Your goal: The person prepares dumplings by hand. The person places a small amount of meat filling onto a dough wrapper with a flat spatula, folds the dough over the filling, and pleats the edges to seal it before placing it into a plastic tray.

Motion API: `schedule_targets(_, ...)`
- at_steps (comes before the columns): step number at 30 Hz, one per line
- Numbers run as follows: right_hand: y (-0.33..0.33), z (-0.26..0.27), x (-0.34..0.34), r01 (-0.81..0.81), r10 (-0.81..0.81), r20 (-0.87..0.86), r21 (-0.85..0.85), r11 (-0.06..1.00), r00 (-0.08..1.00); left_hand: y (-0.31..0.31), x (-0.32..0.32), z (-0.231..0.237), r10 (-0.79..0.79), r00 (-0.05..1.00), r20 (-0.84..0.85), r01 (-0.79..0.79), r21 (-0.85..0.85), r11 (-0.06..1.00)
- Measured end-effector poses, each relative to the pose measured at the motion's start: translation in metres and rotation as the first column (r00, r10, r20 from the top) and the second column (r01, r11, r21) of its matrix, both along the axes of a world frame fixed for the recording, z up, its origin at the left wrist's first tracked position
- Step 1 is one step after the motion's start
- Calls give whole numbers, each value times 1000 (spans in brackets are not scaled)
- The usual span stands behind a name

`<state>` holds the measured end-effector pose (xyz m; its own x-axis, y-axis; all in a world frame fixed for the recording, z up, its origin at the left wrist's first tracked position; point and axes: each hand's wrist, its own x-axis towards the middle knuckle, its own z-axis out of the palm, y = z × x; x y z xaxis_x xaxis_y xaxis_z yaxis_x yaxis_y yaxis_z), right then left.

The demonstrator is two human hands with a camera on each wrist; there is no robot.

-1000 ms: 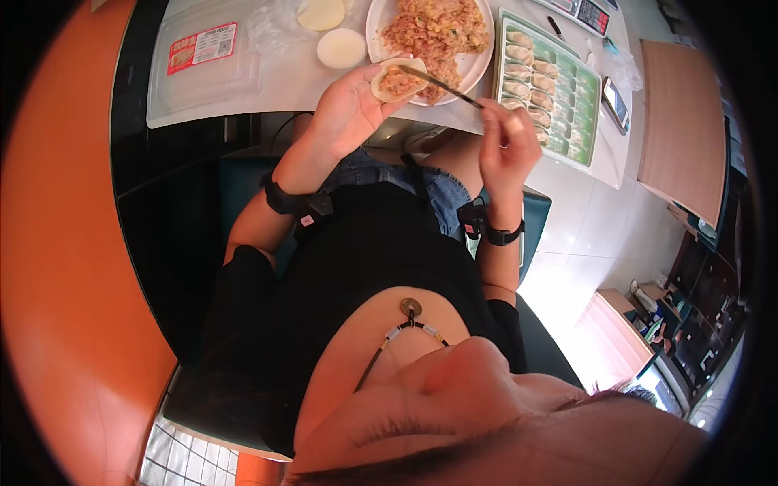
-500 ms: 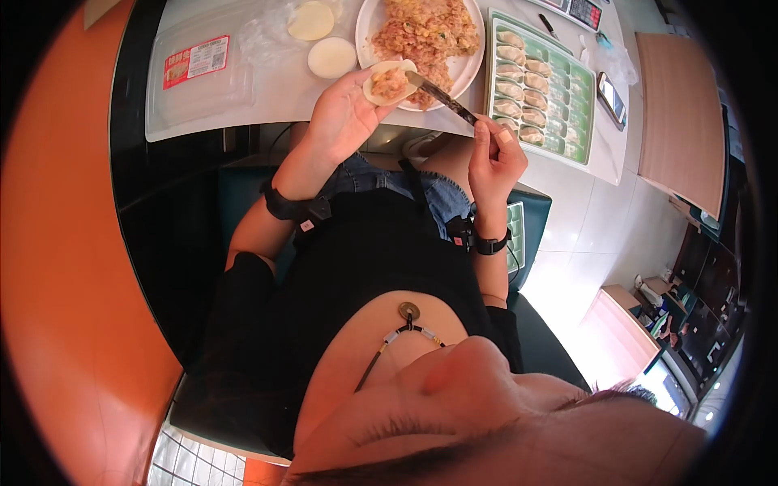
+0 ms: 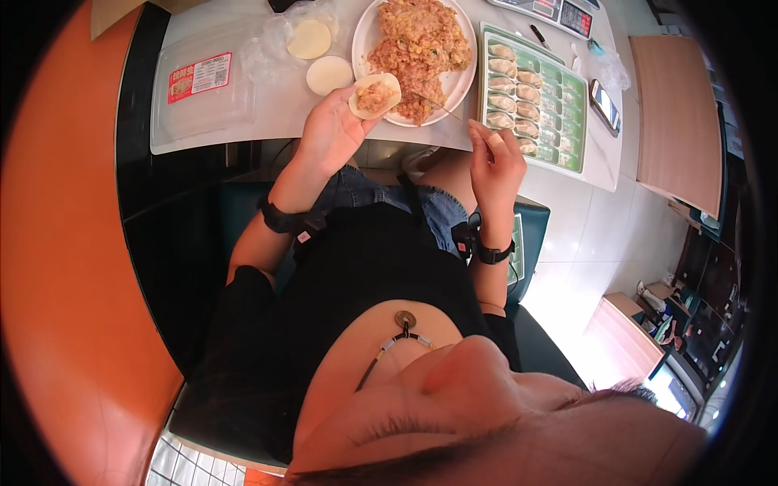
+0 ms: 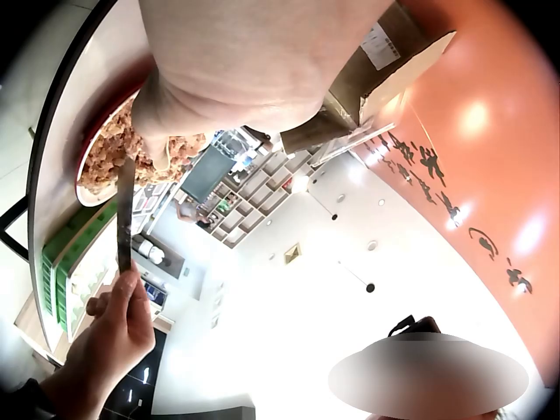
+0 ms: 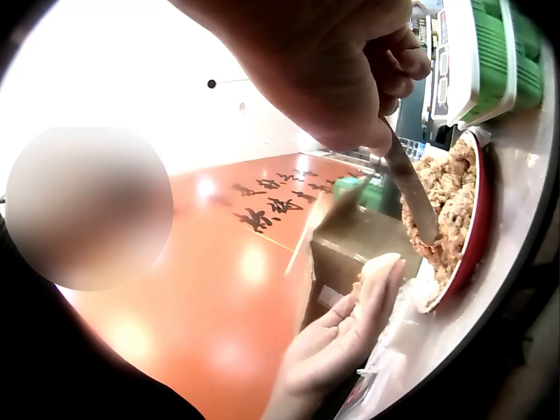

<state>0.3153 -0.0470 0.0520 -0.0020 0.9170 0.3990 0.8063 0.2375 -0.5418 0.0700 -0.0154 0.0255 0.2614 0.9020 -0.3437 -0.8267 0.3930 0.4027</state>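
In the head view my left hand [image 3: 328, 136] holds a round dumpling wrapper [image 3: 391, 84] on its fingers, near the plate's front edge. A lump of pinkish minced filling lies in the middle of that wrapper. My right hand [image 3: 498, 166] pinches the handle end of a knife [image 5: 411, 184]. Its flat metal blade reaches into the filling [image 3: 421, 36] heaped on a white plate [image 3: 460, 87]. The right wrist view shows the blade tip against the mince, inside the plate's red-sided rim. To the right, a green tray [image 3: 571, 121] holds rows of folded dumplings.
Two loose wrappers lie left of the plate, the nearer wrapper [image 3: 330, 75] at its edge and the farther wrapper [image 3: 309, 40] by a clear plastic bag. A clear plastic lid [image 3: 243, 97] covers the table's left. A phone [image 3: 604, 107], marker [image 3: 538, 34] and scale [image 3: 559, 14] stand right.
The knife has moved off the wrapper to the filling on the plate. The mince on the wrapper sits free of the blade. My left hand has shifted slightly left and nearer.
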Motion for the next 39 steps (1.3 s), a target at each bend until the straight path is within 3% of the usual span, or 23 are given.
schedule_targets(3, -4, 5, -1, 19, -7, -98, 128, 992, 995, -1, 1, -1, 2, 1000, 7, -2, 3, 1000)
schedule_targets(5, -5, 4, -2, 9, 3, -90, 132, 991, 996, 0, 1, 1, 12, 1000, 4, -12, -4, 1000)
schedule_targets(7, -8, 7, -7, 68, -66, -52, 33, 997, 996, 1, 3, 1, 21, 1000, 3, -21, -10, 1000)
schedule_targets(9, -10, 6, -10, 67, -61, -75, 70, 995, 995, 2, 4, 0, 35, 999, 7, -35, -19, 999)
schedule_targets(19, -21, 2, -30, -162, 154, 58, 186, 969, 986, 5, 8, -5, 23, 1000, 7, -23, 29, 999)
schedule_targets(23, -18, 0, -22, -52, 61, -38, 203, 978, 997, 6, 8, -8, 26, 999, 23, -27, 28, 999)
schedule_targets(27, -13, -9, -23, 14, 0, -172, 81, 997, 985, 6, 8, -8, 35, 998, 43, -35, 11, 999)
schedule_targets(29, -7, -18, -16, 25, -18, -116, 56, 998, 993, 6, 9, -7, 33, 998, 48, -33, 4, 999)
schedule_targets(31, -2, -22, -13, 111, -101, -213, 32, 993, 972, 6, 9, -6, 43, 998, 48, -43, -3, 999)
schedule_targets(32, -4, -13, -13, 127, -125, -179, -2, 992, 976, 6, 10, -3, 46, 998, 31, -46, -5, 999)
schedule_targets(36, -7, 0, -17, 83, -79, -135, 23, 996, 988, 6, 8, -2, 36, 999, 9, -36, -3, 999)
schedule_targets(39, -6, 1, -17, 41, -8, -216, 148, 988, 976, 7, 7, -4, 22, 1000, 20, -23, 9, 1000)
